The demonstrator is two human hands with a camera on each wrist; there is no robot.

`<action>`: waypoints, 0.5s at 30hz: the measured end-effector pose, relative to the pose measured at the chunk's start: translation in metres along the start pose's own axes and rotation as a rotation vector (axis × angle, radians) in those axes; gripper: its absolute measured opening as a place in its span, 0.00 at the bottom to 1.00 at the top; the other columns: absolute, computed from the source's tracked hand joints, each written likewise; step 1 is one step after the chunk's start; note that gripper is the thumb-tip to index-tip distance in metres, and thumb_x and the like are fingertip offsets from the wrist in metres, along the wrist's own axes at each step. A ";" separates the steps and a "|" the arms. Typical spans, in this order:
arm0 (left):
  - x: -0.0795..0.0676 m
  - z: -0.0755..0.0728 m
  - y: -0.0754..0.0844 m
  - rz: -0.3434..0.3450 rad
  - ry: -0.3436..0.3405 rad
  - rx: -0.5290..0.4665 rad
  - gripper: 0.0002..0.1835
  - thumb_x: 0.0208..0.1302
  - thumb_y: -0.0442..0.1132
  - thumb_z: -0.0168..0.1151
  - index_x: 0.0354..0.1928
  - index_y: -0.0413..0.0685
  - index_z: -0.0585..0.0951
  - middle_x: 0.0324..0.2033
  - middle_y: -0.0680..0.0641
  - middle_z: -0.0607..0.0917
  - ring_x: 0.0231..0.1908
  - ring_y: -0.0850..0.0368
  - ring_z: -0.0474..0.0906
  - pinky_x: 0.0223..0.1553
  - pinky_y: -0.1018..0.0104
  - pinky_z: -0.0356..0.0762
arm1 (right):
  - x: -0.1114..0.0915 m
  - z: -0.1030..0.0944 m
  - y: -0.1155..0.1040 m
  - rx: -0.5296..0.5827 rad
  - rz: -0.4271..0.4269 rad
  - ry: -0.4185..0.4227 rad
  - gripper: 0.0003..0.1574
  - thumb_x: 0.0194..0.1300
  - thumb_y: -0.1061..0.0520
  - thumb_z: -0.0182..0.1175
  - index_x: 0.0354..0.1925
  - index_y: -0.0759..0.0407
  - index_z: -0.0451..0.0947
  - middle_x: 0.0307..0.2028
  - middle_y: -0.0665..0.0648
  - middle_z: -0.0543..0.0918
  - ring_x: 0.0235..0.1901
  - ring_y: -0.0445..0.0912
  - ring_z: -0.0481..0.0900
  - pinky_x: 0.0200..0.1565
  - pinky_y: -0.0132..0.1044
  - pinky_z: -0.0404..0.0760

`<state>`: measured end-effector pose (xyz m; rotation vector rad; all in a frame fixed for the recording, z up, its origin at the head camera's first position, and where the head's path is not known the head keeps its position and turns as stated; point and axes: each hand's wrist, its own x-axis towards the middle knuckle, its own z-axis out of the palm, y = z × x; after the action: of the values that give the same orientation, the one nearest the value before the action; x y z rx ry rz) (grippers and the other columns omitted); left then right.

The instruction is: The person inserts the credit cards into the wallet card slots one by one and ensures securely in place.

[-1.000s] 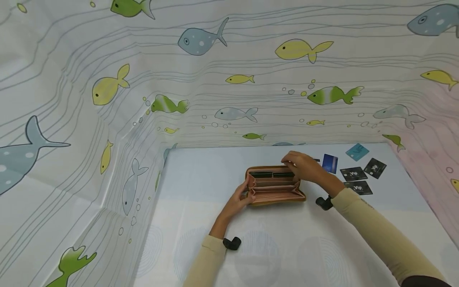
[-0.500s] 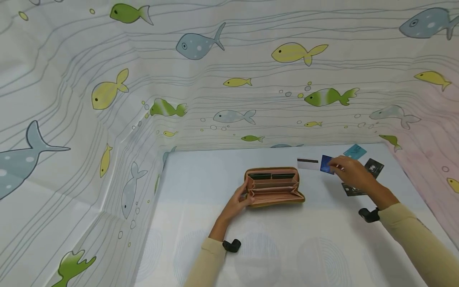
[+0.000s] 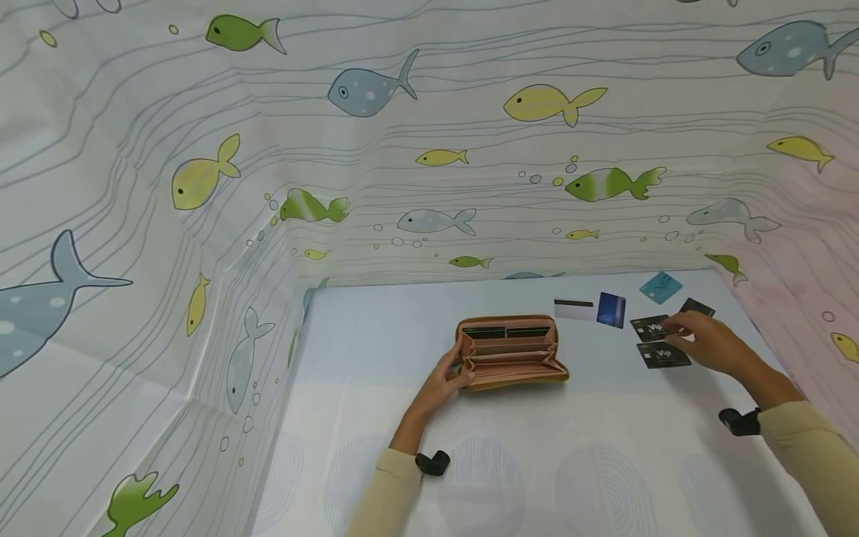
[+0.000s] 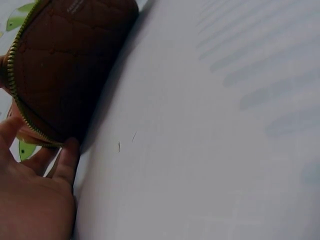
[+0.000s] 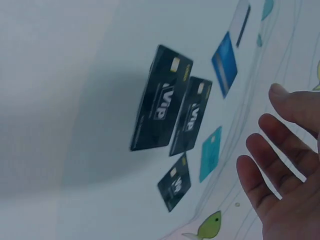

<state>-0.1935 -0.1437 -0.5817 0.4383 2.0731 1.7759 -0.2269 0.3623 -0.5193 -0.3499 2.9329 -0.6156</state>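
A brown zip wallet [image 3: 513,367] lies unzipped with its pink inside and card slots showing; dark cards sit in the upper slots. My left hand [image 3: 443,379] grips its left end. In the left wrist view fingers meet the zipped edge of the quilted wallet [image 4: 65,65]. My right hand [image 3: 714,341] hovers over the black "Vip" cards at the right. Seen from the right wrist, its fingers are loosely bent and hold nothing, apart from the front Vip card [image 5: 162,100], the second Vip card [image 5: 192,115] and the third, smaller-looking Vip card [image 5: 175,182].
Behind the Vip cards lies a teal card [image 3: 661,288]. A blue card [image 3: 611,310] and a white card with a dark stripe [image 3: 572,309] lie between them and the wallet. Fish-patterned sheeting [image 3: 376,246] rises at the back and sides of the white table [image 3: 376,321].
My right hand has moved right, from the wallet's upper edge past the blue card to the Vip cards. The white striped card has come into full view. My left hand keeps its grip.
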 end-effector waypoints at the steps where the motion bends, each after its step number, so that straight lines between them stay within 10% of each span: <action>1: 0.000 0.000 -0.001 0.004 0.004 0.001 0.44 0.72 0.36 0.57 0.80 0.53 0.43 0.76 0.36 0.51 0.67 0.40 0.65 0.56 0.65 0.73 | -0.001 0.000 0.003 0.002 0.001 -0.007 0.23 0.63 0.64 0.66 0.54 0.75 0.76 0.46 0.72 0.80 0.45 0.65 0.78 0.46 0.60 0.79; 15: 0.000 0.000 0.002 0.029 0.010 0.012 0.43 0.72 0.35 0.57 0.80 0.50 0.44 0.76 0.33 0.52 0.68 0.37 0.64 0.57 0.67 0.73 | -0.005 0.006 0.030 0.026 0.085 -0.151 0.31 0.59 0.60 0.70 0.56 0.76 0.73 0.52 0.77 0.76 0.49 0.69 0.75 0.44 0.58 0.78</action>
<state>-0.1932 -0.1430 -0.5794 0.4657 2.0958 1.7858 -0.2271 0.3876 -0.5367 -0.2549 2.7770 -0.5876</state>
